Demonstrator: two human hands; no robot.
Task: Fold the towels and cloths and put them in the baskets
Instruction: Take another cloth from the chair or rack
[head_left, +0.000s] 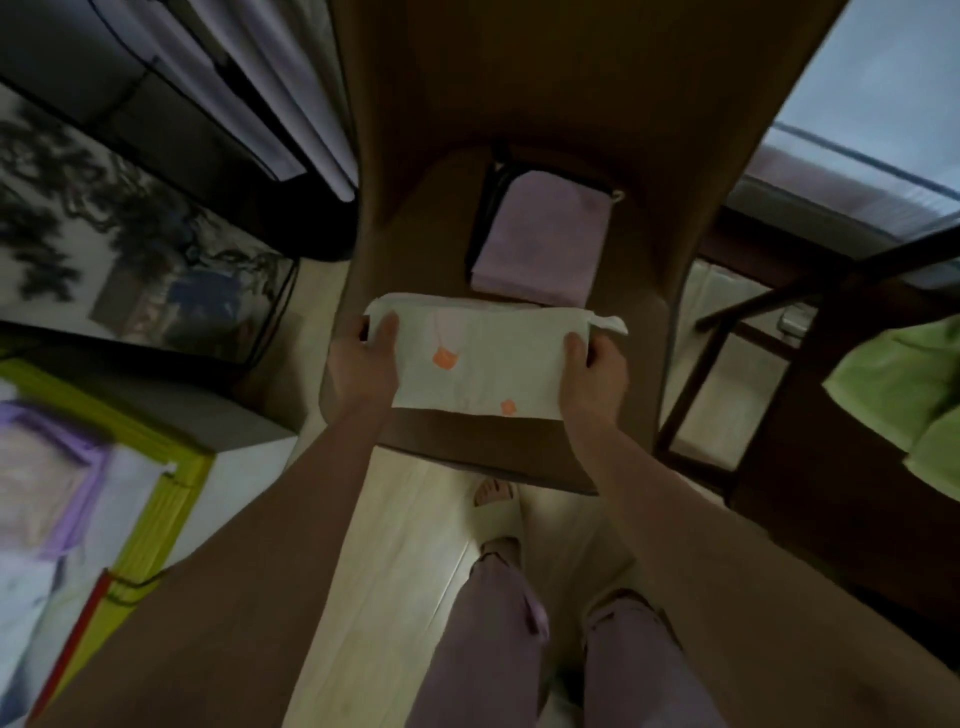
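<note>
White cloth (483, 364) with orange marks, folded to a strip, is held over the seat of the brown chair (519, 104); our left hand (363, 364) pinches one short end, our right hand (595, 374) the other, thumbs on top and the other fingers hidden beneath. Just beyond the grip a dark basket (485, 208) already holds a folded lilac towel (540, 239). Risk, as we judge it: only the ends are gripped, so the unsupported middle could sag and the layers slip apart, or the loose tab past our right thumb could snag the basket rim on the way in.
</note>
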